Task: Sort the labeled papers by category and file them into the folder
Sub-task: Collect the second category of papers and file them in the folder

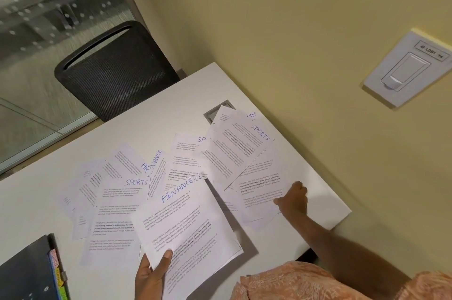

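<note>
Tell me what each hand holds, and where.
Left hand pinches the Finance sheets at their lower left corner. Right hand rests curled on a far sheet; a grip cannot be told.

The folder [24, 272] is cut off by the lower and left edges, and the writing on its coloured tabs [57, 272] is too blurred to read, as is the printed body text on every sheet. The left hand [151, 275] runs off the lower edge, its fingers hidden behind the FINANCE sheets [181, 221] it holds; whether the right hand [293, 199] pinches or only presses the paper [261, 192] beneath it cannot be told. The SPORTS sheet [234, 145] covers most of the HR sheet [250, 115], which hides part of the bench's cable hatch [211, 112].
</note>
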`<state>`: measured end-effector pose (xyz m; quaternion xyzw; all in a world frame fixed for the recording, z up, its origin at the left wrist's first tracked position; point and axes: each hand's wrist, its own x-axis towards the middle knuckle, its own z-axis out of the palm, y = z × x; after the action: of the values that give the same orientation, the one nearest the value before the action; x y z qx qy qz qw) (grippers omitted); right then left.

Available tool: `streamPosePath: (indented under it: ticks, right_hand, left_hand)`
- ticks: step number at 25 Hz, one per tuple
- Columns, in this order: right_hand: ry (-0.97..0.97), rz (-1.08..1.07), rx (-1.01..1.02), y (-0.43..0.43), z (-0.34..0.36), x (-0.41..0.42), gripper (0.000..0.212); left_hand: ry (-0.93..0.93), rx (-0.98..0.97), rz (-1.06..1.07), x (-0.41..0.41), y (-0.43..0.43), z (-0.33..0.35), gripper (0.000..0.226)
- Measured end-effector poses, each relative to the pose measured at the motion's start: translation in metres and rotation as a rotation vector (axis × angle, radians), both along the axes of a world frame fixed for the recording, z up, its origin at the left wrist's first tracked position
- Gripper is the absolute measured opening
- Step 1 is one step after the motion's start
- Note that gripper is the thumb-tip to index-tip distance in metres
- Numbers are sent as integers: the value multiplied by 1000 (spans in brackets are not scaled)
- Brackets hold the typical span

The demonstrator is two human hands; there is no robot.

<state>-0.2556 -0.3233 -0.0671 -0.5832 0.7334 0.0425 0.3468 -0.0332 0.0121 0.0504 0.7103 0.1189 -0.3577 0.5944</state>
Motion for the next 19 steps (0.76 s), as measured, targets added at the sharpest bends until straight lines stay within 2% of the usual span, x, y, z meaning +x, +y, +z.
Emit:
streamPosePath:
  ticks: [4,5,8,13,19]
  right_hand:
    - [-164,-66,-33,-2,8,-16,24]
    - [-189,-77,-37,-3,13,-23,16]
    - [-257,-140,-100,-9,21,-51,15]
    - [-357,-223,-291,-25,59,-82,25]
    - [-686,-289,-169,-35,94,-76,15]
  left_hand:
    - [-32,25,-20,2,-1,1,40]
    - [-34,26,-20,2,-1,2,41]
    - [-30,11,7,3,4,0,43]
    - [-13,-25,30,2,11,-13,43]
    - [-17,-47,30,4,10,-19,44]
